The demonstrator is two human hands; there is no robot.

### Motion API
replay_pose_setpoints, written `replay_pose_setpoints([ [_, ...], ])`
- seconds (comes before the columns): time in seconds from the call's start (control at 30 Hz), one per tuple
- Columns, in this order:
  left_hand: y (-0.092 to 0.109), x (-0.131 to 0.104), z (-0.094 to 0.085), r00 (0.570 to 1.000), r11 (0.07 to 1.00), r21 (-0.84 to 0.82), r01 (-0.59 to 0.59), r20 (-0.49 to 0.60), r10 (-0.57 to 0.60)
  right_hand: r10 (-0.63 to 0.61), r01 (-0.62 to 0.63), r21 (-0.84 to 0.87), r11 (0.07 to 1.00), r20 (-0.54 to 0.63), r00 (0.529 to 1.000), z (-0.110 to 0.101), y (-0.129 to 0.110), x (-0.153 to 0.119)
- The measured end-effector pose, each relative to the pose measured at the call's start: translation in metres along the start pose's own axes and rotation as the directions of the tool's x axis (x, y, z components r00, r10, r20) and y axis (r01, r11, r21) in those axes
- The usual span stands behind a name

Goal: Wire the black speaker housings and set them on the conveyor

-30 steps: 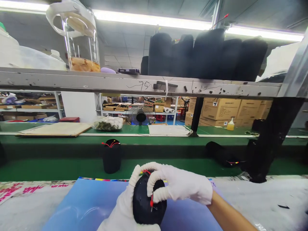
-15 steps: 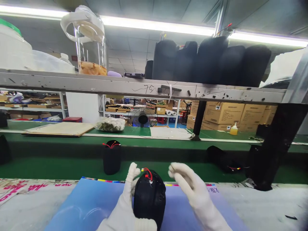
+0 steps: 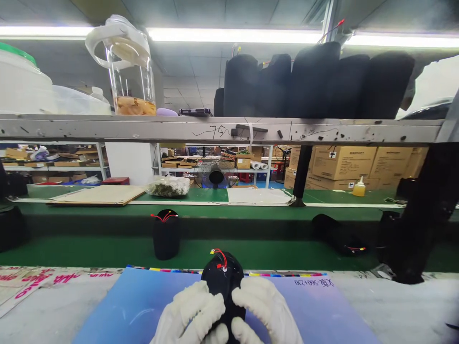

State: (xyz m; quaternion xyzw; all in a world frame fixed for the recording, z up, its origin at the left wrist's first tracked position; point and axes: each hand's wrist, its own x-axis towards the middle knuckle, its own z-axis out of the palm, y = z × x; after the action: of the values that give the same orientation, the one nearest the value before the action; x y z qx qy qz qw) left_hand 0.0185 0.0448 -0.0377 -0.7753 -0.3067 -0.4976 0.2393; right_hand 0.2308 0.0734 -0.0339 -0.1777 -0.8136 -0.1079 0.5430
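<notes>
A black rounded cylinder (image 3: 223,279) stands on the blue sheet (image 3: 125,296) right before me, with short red wires and a small yellow connector coming out of its top. My left hand (image 3: 199,308), in a white glove, presses curled fingers on its near left side. My right hand (image 3: 263,306), gloved the same way, is curled on its right side, with thumb and fingertips against the black surface. The lower part of the cylinder is partly hidden behind both hands.
Beyond the worktop, a similar black cylinder (image 3: 166,236) stands on the green belt (image 3: 251,243). Another black piece (image 3: 337,234) with wires lies to the right. A shelf (image 3: 172,128) spans overhead, bearing a jar (image 3: 131,71) and several black cylinders (image 3: 315,81). A dark post (image 3: 412,229) rises at right.
My right hand has come in from the right, from clear of the cylinder onto its side. My left hand has shifted from its left edge to the near face, fingers now curled.
</notes>
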Motion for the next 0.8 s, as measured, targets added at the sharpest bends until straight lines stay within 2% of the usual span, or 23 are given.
replay_pose_setpoints([
  [0.07,-0.002,0.017,-0.001,0.995,0.995,0.031,-0.096,0.009,0.096,0.005,-0.003,0.052,0.999,-0.021,1.0,0.002,0.003,-0.001],
  [0.13,-0.004,0.032,-0.001,0.984,0.988,-0.027,-0.151,0.094,0.153,0.054,-0.061,0.144,0.988,0.048,0.997,0.0,0.003,0.005],
  [0.23,-0.005,0.044,0.003,0.976,0.988,-0.148,-0.033,0.21,0.064,0.13,-0.187,0.205,0.961,0.263,0.956,-0.011,0.0,0.018],
  [0.3,-0.005,0.045,0.004,0.968,0.98,-0.184,0.069,0.25,-0.021,0.159,-0.234,0.194,0.953,0.338,0.928,-0.017,-0.001,0.025],
  [0.43,-0.004,0.045,-0.004,0.922,0.953,-0.224,0.205,0.371,-0.111,0.219,-0.295,0.155,0.943,0.38,0.899,-0.02,-0.001,0.025],
  [0.53,-0.007,0.048,-0.011,0.885,0.937,-0.25,0.245,0.453,-0.111,0.204,-0.261,0.138,0.955,0.332,0.921,-0.016,-0.001,0.023],
  [0.6,-0.009,0.048,-0.011,0.876,0.972,-0.213,0.098,0.481,0.017,0.195,-0.239,0.118,0.964,0.299,0.934,-0.014,-0.003,0.023],
  [0.7,-0.009,0.041,-0.008,0.841,0.98,0.009,-0.199,0.516,0.166,0.2,-0.243,0.112,0.963,0.305,0.931,-0.018,-0.009,0.027],
  [0.73,-0.008,0.038,-0.007,0.836,0.966,0.079,-0.244,0.522,0.169,0.198,-0.246,0.123,0.961,0.311,0.929,-0.022,-0.011,0.029],
  [0.8,-0.004,0.032,-0.008,0.836,0.965,0.133,-0.225,0.534,0.121,0.222,-0.281,0.16,0.946,0.31,0.924,-0.034,-0.014,0.034],
])
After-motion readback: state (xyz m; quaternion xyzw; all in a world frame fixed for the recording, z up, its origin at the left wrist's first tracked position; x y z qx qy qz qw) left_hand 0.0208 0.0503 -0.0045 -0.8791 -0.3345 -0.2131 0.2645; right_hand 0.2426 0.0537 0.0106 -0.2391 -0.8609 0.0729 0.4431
